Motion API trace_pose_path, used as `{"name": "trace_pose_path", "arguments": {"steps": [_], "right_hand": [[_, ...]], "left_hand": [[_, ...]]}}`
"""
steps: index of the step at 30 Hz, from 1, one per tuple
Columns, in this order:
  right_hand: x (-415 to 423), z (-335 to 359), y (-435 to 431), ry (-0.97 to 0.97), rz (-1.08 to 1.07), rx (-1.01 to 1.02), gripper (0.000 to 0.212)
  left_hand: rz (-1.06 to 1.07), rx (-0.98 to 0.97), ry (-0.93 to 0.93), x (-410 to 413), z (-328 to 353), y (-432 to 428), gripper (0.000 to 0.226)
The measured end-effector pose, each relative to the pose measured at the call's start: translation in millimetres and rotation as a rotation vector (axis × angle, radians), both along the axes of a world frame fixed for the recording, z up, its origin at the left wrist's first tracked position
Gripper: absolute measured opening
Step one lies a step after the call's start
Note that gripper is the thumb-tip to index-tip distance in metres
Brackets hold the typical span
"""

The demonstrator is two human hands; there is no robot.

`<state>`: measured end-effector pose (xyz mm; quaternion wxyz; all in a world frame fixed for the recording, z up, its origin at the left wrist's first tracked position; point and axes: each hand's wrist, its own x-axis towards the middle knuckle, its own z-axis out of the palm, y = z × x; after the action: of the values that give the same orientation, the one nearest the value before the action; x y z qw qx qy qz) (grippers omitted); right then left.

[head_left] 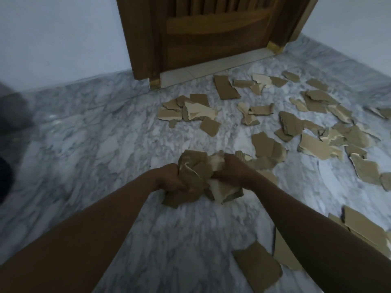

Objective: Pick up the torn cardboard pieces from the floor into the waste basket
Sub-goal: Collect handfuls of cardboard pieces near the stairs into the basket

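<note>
I hold a crumpled bundle of torn cardboard pieces (195,172) between both hands, above the marble floor (101,157). My left hand (172,179) grips the bundle's left side with curled fingers; my right hand (231,169) clutches the right side, fingers closed round the brown and pale scraps. Both forearms reach forward from the bottom of the view.

More torn pieces lie scattered on the floor ahead and to my right: a cluster (188,109) in front of the wooden door (211,45), a long strip (225,87) near the threshold, and a wide spread (317,132) running to the right edge. One larger flat piece (257,268) lies close to me, just beside my right forearm. At the left edge sits a dark, blurred shape (12,111) that I cannot make out.
</note>
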<state>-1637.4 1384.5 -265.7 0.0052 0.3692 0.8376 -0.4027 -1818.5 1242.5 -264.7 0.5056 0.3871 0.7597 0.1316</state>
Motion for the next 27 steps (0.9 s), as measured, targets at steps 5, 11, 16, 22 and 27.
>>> {"name": "trace_pose_path", "arguments": {"steps": [5, 11, 16, 22, 27], "right_hand": [[28, 34, 49, 0.113, -0.497, -0.185, 0.063], [64, 30, 69, -0.109, -0.678, -0.162, 0.081], [77, -3, 52, -0.419, -0.486, -0.083, 0.098], [56, -6, 33, -0.474, -0.217, 0.064, 0.094], [40, 12, 41, -0.437, -0.195, 0.215, 0.087]], "left_hand": [[-0.111, 0.023, 0.275, 8, -20, 6, 0.057], [-0.089, 0.045, 0.336, 34, -14, 15, 0.062], [-0.04, -0.022, 0.255, 33, -13, 25, 0.065], [0.019, 0.001, 0.162, 7, 1, 14, 0.049], [0.158, 0.008, 0.071, -3, 2, 3, 0.05]]}}
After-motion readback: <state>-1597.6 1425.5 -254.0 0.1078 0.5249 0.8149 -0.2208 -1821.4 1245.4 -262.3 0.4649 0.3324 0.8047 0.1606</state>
